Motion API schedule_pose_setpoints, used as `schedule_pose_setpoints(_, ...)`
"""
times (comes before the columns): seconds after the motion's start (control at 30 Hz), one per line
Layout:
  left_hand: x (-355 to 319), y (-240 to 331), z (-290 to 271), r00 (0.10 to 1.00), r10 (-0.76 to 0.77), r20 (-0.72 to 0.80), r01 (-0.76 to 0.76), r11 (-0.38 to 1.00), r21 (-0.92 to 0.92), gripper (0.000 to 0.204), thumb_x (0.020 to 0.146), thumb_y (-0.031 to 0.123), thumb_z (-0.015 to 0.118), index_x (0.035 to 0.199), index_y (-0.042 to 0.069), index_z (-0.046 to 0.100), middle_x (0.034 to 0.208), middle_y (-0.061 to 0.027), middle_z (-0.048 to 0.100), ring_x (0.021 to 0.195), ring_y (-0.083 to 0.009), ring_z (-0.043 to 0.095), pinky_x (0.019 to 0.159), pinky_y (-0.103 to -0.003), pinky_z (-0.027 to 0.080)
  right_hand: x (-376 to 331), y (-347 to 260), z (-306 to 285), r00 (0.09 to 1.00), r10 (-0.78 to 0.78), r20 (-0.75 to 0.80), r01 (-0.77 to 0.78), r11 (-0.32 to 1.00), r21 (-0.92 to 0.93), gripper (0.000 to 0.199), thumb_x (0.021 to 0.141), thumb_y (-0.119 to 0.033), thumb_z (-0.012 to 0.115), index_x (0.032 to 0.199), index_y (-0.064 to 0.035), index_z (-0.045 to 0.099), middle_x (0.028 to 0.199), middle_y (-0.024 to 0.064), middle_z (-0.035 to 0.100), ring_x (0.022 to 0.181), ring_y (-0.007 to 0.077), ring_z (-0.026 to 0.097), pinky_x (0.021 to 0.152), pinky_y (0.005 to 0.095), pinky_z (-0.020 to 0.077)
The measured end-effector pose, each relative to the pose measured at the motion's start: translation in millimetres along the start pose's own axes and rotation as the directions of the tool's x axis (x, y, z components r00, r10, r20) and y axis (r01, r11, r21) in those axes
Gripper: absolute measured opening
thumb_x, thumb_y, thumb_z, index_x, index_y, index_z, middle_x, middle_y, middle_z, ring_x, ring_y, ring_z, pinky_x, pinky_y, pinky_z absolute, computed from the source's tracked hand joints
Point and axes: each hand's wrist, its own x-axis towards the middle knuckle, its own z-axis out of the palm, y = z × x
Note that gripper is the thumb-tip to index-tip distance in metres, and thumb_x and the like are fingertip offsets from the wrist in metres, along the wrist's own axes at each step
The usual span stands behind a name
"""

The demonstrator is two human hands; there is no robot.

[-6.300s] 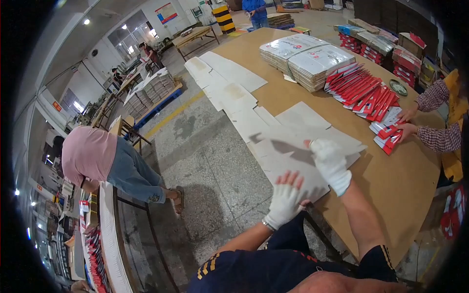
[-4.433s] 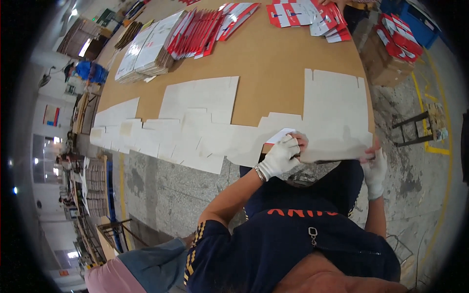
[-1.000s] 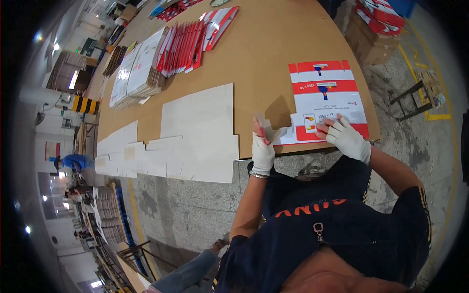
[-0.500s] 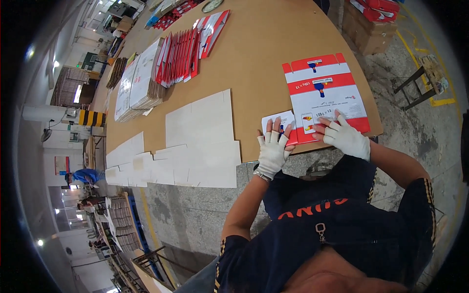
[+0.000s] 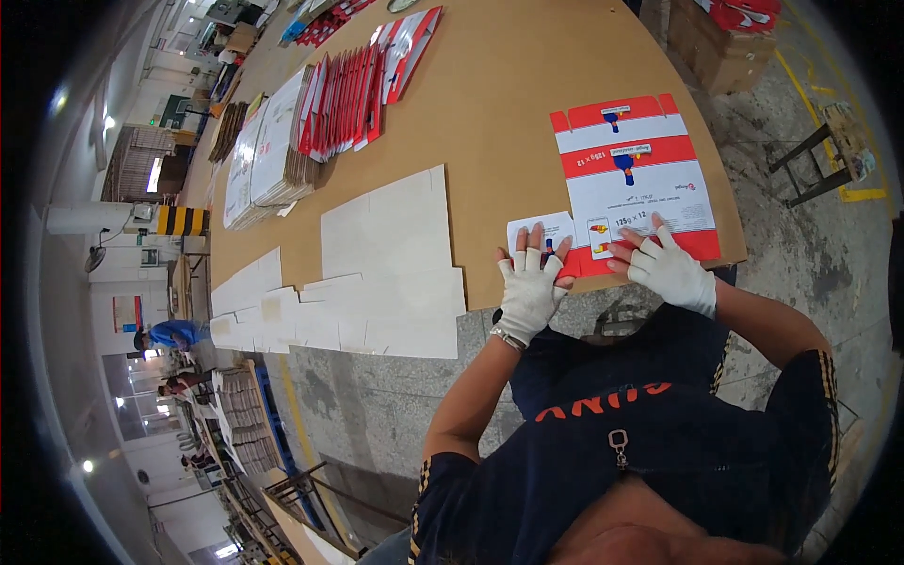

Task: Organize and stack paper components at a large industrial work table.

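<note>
A flat red-and-white printed carton blank lies near the right front corner of the brown-topped table. My left hand, in a white fingerless glove, rests on the blank's small left flap with fingers spread. My right hand, gloved the same way, lies on the lower part of the main panel, its fingers stretched out. Both palms face down and neither hand grips anything. Left of my hands, several plain white cardboard blanks overlap along the front edge.
Folded red-and-white cartons stand in a row at the far left, beside a stack of white cartons. A brown box and a small stool stand on the floor at right. A person in blue is far left.
The view has shifted slightly, so the table and its contents sit a little differently in the picture. Both hands stay flat on the printed carton blank.
</note>
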Motion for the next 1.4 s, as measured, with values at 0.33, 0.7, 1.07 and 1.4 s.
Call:
schedule_pose_setpoints(0.33,1,0,-8,1.0,0.019,-0.017,-0.021,0.991,-0.129,0.062,0.083,0.047,0.06,0.14,0.025,0.046,0.151,-0.0209,0.025,0.14,-0.0414,0.02,0.107,-0.065,0.014,0,2,1,0.999,-0.046,-0.029,0.047,0.998,0.051,0.049,0.088,-0.02,0.043,0.136,-0.0155,0.047,0.141,0.0027,0.048,0.134,0.0222,0.039,0.111,0.0652,0.0147)
schedule_pose_setpoints(0.7,75,-1,-2,0.958,-0.28,-0.067,0.241,0.908,-0.341,0.063,0.068,0.042,0.076,0.123,0.015,0.06,0.143,-0.0189,0.035,0.136,-0.04,0.025,0.108,-0.063,0.014,9,9,-18,0.998,-0.057,0.023,0.052,0.982,0.182,0.047,0.086,-0.013,0.043,0.132,-0.0091,0.049,0.142,0.0068,0.047,0.135,0.0249,0.038,0.113,0.0589,0.0173)
schedule_pose_setpoints(1.07,7,62,-18,0.984,-0.101,0.147,0.167,0.235,-0.957,0.063,0.086,0.025,0.064,0.139,-0.002,0.04,0.114,-0.0221,0.05,0.114,-0.0316,0.049,0.097,-0.037,0.038,-7,-88,-38,0.42,0.693,0.586,-0.009,-0.642,0.766,0.051,0.091,-0.026,0.061,0.133,-0.0029,0.041,0.119,0.0078,0.055,0.109,0.0171,0.056,0.075,0.0314,0.052)
schedule_pose_setpoints(1.4,-119,-61,-52,0.774,-0.632,0.042,0.633,0.774,-0.011,0.104,0.063,0.054,0.077,0.14,-0.002,0.035,0.151,-0.0204,0.027,0.14,-0.0432,0.02,0.109,-0.064,0.014,176,184,0,0.671,0.721,0.172,-0.332,0.086,0.939,0.028,0.084,-0.004,0.052,0.112,0.0004,0.054,0.081,0.0046,0.059,0.049,0.0097,0.051,0.039,0.028,0.04)
